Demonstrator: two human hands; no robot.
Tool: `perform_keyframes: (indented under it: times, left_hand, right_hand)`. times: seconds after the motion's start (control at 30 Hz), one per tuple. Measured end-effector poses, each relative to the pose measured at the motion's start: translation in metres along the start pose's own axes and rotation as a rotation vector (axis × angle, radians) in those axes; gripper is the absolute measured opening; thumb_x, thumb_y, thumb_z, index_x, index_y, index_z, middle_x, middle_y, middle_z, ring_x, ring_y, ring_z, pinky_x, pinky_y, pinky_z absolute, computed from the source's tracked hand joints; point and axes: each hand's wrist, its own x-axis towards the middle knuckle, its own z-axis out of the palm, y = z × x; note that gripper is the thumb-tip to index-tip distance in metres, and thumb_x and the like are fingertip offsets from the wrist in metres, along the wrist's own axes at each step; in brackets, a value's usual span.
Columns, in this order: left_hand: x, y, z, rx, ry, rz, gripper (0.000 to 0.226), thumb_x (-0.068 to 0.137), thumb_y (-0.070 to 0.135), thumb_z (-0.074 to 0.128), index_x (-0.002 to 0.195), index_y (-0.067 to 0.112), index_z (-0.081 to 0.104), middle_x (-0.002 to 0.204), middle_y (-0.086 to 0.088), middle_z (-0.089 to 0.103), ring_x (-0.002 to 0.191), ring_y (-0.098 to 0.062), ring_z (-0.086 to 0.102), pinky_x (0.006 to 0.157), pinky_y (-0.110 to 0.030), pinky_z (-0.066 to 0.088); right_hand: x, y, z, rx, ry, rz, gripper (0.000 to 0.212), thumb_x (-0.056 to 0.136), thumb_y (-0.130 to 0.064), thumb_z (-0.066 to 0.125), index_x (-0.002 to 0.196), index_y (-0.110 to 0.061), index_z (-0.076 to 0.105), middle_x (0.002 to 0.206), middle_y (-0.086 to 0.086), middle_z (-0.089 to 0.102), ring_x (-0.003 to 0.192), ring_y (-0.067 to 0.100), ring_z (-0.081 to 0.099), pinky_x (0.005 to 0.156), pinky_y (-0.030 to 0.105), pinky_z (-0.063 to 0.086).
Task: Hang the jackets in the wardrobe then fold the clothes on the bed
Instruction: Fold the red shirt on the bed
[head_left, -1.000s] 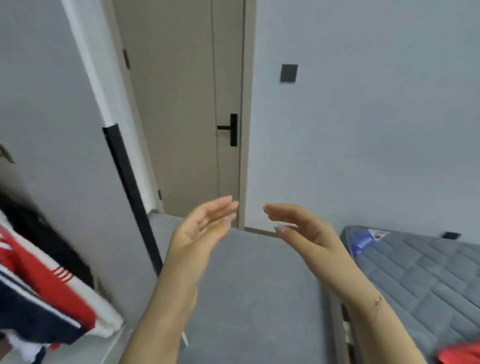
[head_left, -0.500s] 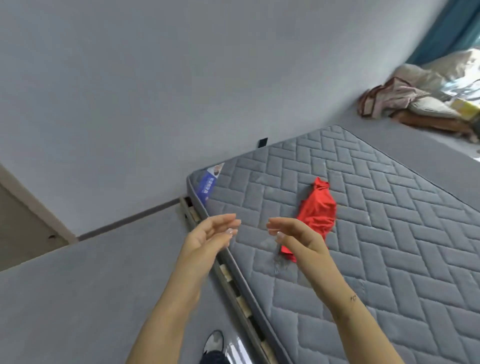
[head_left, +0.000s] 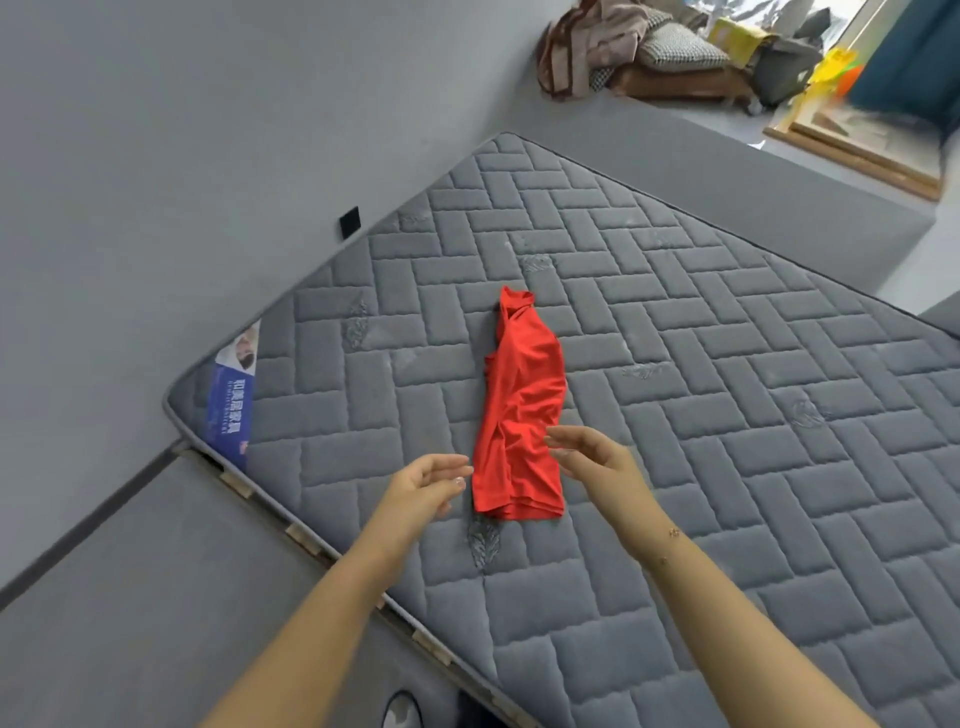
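A red garment (head_left: 522, 410) lies bunched lengthwise on the grey quilted mattress (head_left: 727, 415), its hem nearest me. My left hand (head_left: 426, 486) hovers just left of the hem, fingers relaxed and empty. My right hand (head_left: 592, 457) is raised just right of the garment's lower part, fingers straight, holding nothing. Neither hand touches the cloth as far as I can see.
The mattress edge and wooden bed slats (head_left: 301, 535) run diagonally at the lower left, with grey floor (head_left: 130, 597) beside them. A pile of cloth and cushions (head_left: 644, 47) sits on the ledge at the top right. A grey wall (head_left: 208, 130) lies behind.
My view swung from the wardrobe and door to the bed. Both empty hands now reach down toward the red garment, closer to it than half a second ago.
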Motion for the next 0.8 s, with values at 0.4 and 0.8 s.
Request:
perform_keyframes:
  times: [0.4,0.8]
  left_hand:
    - [0.238,-0.108,0.066,0.280,0.075,-0.159,0.030,0.093,0.001,0.060,0.122,0.006,0.059,0.110,-0.005,0.063,0.087,-0.007,0.058,0.062,-0.009,0.045]
    - [0.403,-0.205,0.075,0.582,0.077,0.040,0.044,0.089,0.023,0.069,0.130,0.014,0.053,0.116,-0.012,0.064,0.101,-0.027,0.062,0.094,-0.040,0.048]
  right_hand:
    - [0.151,0.197,-0.021,0.091,0.138,0.179,0.026,0.093,0.003,0.057,0.109,-0.016,0.067,0.106,0.002,0.068,0.099,0.011,0.058,0.085,0.017,0.047]
    - [0.256,0.348,0.024,-0.382,0.459,0.139,0.052,0.088,-0.010,0.067,0.138,-0.012,0.053,0.116,0.008,0.056,0.108,0.023,0.051,0.102,0.037,0.040]
